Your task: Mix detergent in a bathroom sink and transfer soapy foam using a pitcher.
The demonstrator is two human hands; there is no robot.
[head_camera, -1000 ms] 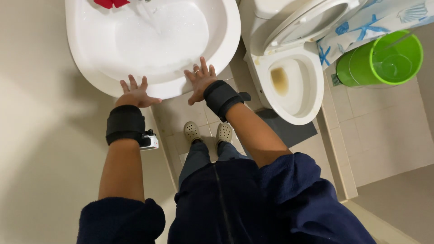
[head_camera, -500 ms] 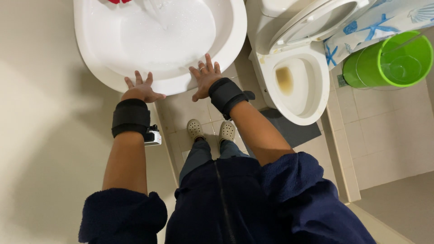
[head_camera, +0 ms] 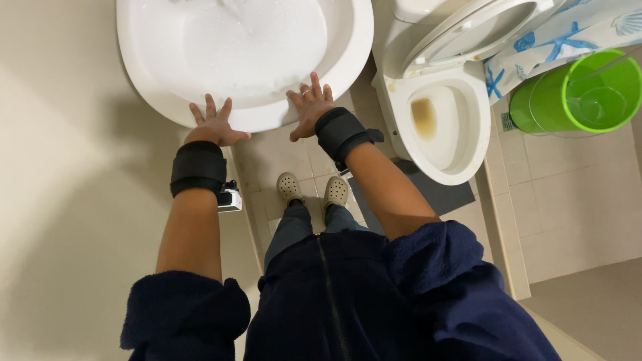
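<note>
The sink [head_camera: 244,57] is a white oval basin lying directly ahead of me and below my head, its long axis running left to right across my body. My left hand [head_camera: 215,126] rests flat on the near rim, left of centre, fingers spread and extended, gripping nothing. My right hand [head_camera: 309,105] rests flat on the same rim, right of centre, fingers [head_camera: 314,85] likewise spread and holding nothing; it lies slightly further forward on the rim than the left. Both hands touch the basin, so neither is meaningfully nearer. Each forearm carries a black wrist band [head_camera: 198,167], with dark blue sleeves pushed up above. Between my arms, my two pale clogs [head_camera: 312,189] stand on the tiled floor [head_camera: 568,207]. To my right stands a toilet [head_camera: 441,120] with the lid raised, then a green bucket [head_camera: 588,93] beside a patterned curtain [head_camera: 555,37]. Compared with the frame one second earlier, the basin sits closer and fuller in view, the red object at its far edge has left the picture, and both hands remain planted on the rim.
</note>
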